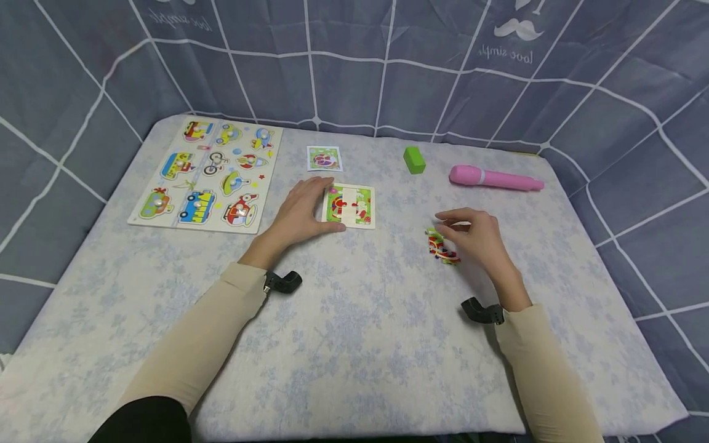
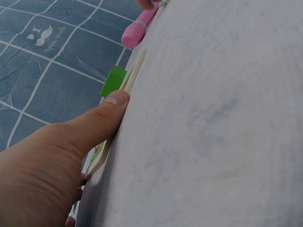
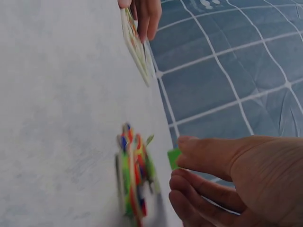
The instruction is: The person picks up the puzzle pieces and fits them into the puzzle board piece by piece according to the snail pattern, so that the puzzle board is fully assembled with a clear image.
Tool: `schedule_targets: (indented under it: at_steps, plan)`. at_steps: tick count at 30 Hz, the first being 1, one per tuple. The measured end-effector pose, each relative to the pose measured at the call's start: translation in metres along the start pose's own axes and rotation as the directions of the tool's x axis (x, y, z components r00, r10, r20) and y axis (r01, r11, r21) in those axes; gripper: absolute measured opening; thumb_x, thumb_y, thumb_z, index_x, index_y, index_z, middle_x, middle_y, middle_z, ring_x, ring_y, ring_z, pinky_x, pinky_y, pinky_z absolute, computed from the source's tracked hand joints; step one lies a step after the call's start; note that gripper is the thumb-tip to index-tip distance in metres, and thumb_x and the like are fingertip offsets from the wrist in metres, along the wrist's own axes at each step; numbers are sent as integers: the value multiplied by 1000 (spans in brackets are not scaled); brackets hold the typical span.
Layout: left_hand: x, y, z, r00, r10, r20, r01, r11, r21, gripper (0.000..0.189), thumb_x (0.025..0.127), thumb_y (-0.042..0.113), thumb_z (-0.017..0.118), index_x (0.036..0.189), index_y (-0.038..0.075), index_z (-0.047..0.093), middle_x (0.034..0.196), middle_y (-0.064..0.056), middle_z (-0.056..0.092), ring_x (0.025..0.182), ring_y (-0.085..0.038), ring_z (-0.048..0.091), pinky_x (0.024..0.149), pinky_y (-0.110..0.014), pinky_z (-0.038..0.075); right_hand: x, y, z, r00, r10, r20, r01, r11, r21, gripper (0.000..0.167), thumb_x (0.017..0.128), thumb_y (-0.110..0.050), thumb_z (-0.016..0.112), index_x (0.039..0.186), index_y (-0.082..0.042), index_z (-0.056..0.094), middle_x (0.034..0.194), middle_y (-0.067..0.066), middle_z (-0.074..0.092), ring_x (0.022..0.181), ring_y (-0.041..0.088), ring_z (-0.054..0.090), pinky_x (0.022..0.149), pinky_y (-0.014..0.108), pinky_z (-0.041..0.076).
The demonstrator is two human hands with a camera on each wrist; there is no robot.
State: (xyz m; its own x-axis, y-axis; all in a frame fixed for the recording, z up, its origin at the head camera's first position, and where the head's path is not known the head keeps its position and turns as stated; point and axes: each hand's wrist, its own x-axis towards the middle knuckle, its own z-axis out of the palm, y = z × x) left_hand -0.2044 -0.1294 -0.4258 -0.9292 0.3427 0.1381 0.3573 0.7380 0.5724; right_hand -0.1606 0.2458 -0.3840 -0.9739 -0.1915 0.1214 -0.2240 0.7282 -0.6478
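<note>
My left hand (image 1: 299, 212) holds a small jigsaw puzzle board (image 1: 372, 208) on the table, its thumb along the near edge and its fingers at the left and far side. In the left wrist view the thumb (image 2: 106, 113) presses the board's pale edge. The board shows a green and red picture with a bare pale strip down the middle. My right hand (image 1: 477, 239) hovers beside a small pile of colourful puzzle pieces (image 1: 437, 247), its fingers loosely bent. Nothing shows between its fingers in the right wrist view, where the pieces (image 3: 135, 175) lie apart from the fingertips.
A large knob puzzle board (image 1: 213, 184) with vehicle pictures lies at the left. Behind the small board is a square picture card (image 1: 325, 159). A green block (image 1: 414, 160) and a pink wand-shaped object (image 1: 495, 178) lie farther back. A grey-blue gridded curtain (image 1: 354, 80) hangs behind the table.
</note>
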Motion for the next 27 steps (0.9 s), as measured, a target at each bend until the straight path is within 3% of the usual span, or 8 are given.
schedule_targets:
  at_steps: [6, 13, 18, 27]
  plan:
    - [0, 1, 0, 1000, -13, 5, 13, 1000, -10, 108, 79, 52, 90, 164, 12, 36, 169, -13, 36, 161, -33, 26, 136, -45, 9, -10, 15, 9, 1000, -16, -10, 16, 1000, -18, 31, 94, -17, 82, 123, -5, 78, 122, 18, 73, 107, 37, 72, 91, 51, 59]
    - [0, 1, 0, 1000, -1, -5, 0, 1000, -15, 108, 78, 49, 91, 163, 10, 37, 168, -16, 38, 160, -34, 28, 136, -47, 9, -11, 12, 21, 1000, -20, -13, 20, 999, -37, 36, 93, -16, 82, 126, -5, 75, 116, 20, 64, 103, 40, 68, 90, 55, 58]
    - [-1, 1, -1, 1000, -3, -1, 3, 1000, -15, 108, 78, 48, 92, 163, 10, 37, 168, -16, 37, 160, -34, 27, 136, -47, 9, -10, 12, 25, 999, -4, -42, 3, 1000, -11, 29, 92, -13, 83, 119, -5, 77, 115, 17, 62, 102, 38, 69, 89, 51, 58]
    - [0, 2, -1, 1000, 0, 0, 0, 1000, -11, 107, 79, 49, 91, 163, 10, 37, 168, -15, 38, 160, -34, 26, 136, -45, 8, -11, 16, 30, 988, -103, -119, 109, 993, 53, 15, 95, -17, 80, 108, -10, 81, 103, 8, 75, 86, 17, 69, 75, 17, 54]
